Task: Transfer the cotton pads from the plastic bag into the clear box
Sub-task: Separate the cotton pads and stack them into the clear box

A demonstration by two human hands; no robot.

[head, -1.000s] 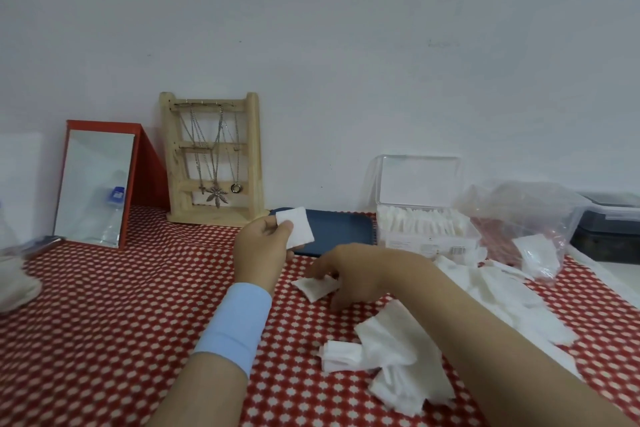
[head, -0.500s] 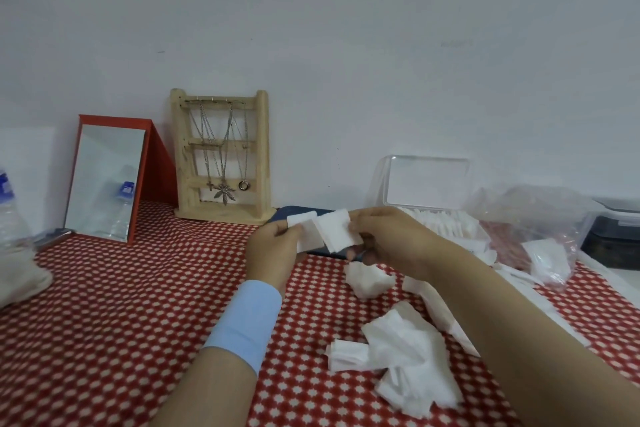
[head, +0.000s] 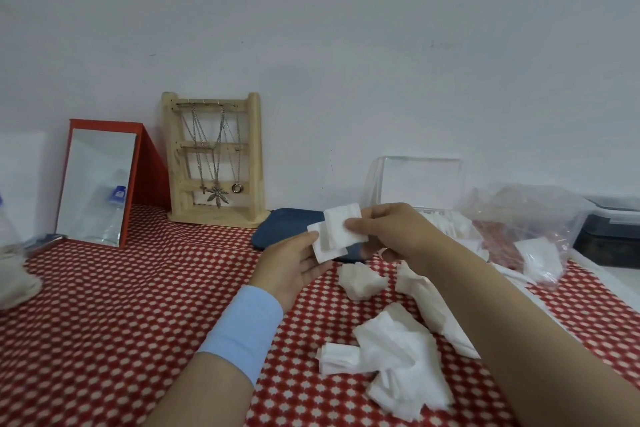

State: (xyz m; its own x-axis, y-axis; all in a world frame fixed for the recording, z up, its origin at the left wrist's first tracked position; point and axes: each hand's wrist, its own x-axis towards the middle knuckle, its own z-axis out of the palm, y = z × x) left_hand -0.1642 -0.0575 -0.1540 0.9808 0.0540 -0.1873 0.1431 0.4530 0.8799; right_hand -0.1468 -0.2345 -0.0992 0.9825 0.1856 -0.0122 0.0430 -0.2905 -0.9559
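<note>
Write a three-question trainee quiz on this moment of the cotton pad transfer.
1. True or false: the clear box stands open, its lid raised.
2. What do the left hand and the right hand hold between them? A) a stack of cotton pads; B) a spoon; C) scissors.
3. On what do the loose pads nearest the camera lie?
Key: 1 true. 2 A. 3 the red patterned tablecloth.
</note>
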